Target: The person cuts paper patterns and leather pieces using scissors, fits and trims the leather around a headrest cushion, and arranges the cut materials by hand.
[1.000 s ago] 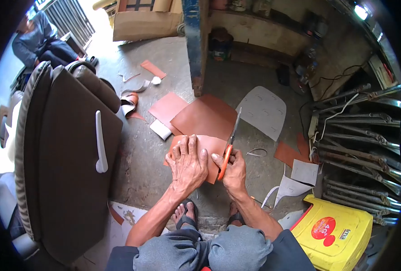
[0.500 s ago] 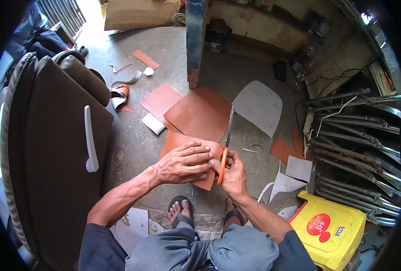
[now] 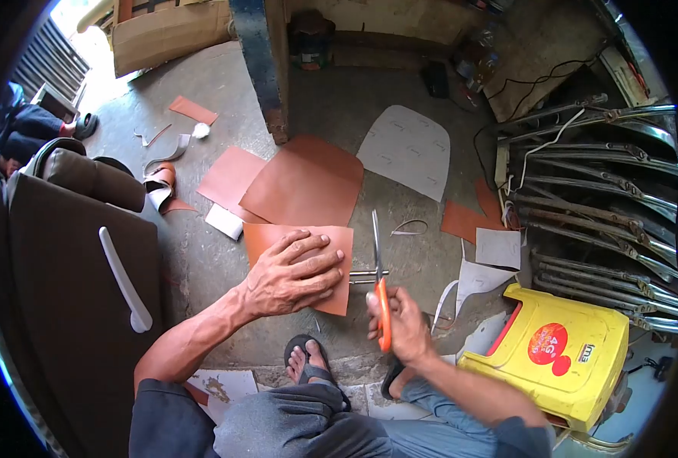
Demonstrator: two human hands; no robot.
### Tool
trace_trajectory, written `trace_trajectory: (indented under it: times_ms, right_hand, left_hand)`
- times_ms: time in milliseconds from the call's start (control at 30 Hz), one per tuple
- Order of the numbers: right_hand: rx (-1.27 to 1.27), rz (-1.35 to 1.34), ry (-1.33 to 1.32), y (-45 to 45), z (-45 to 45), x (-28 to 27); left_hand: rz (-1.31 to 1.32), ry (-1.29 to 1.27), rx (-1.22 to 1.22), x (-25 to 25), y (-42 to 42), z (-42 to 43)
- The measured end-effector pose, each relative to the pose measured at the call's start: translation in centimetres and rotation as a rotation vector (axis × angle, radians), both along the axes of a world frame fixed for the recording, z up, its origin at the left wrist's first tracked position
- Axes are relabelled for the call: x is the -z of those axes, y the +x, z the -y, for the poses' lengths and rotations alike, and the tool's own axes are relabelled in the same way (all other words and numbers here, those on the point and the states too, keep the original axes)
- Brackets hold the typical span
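left hand (image 3: pixel 289 275), fingers outstretched, is lying flat on sheet (image 3: pixel 341 301); right hand (image 3: pixel 402 324), at four o'clock, is gripping scissors (image 3: pixel 384 311).

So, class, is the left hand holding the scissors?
No, the right hand holds the scissors; the left hand lies on the reddish-brown sheet.

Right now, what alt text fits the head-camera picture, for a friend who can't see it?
Someone's left fingers rest on a brown sheet while the right fingers hold orange-handled scissors; more brown pieces lie on the floor.
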State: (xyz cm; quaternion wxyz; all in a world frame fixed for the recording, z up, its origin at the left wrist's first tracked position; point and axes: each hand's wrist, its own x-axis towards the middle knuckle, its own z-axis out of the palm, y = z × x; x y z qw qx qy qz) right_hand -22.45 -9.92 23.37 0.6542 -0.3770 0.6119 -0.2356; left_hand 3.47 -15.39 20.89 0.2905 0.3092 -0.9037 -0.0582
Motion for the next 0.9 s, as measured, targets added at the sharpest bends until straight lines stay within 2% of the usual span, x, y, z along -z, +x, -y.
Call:
trace_trajectory:
  times_ms: [133,267,433,533,600,800,900]
  right_hand:
    - [0.2,0.193,-0.091,2.9,-3.0,2.7]
    - [0.322,0.319,-0.061,5.0,-5.1,4.2]
    - [0.09,0.306,-0.067,4.0,-6.8,5.0]
    - [0.147,0.467,-0.044,3.1,-7.1,5.1]
    - [0.135,0.467,0.01,2.5,-6.7,4.8]
    - [-0.073,0.321,-0.081,2.0,-5.7,4.1]
    - [-0.059,0.27,-0.064,2.6,-6.6,4.4]
  left_hand:
    - [0.066,0.081,0.024,0.5,0.4,-0.8]
    - [0.08,0.09,0.055,0.6,0.7,-1.4]
    - [0.096,0.064,0.013,0.9,1.0,-2.0]
    - [0.102,0.042,-0.008,0.9,0.9,-2.1]
    - [0.108,0.041,0.005,0.8,1.0,-2.2]
    - [0.1,0.062,0.022,1.2,0.9,-2.8]
    - [0.093,0.04,-0.001,0.8,0.6,-2.6]
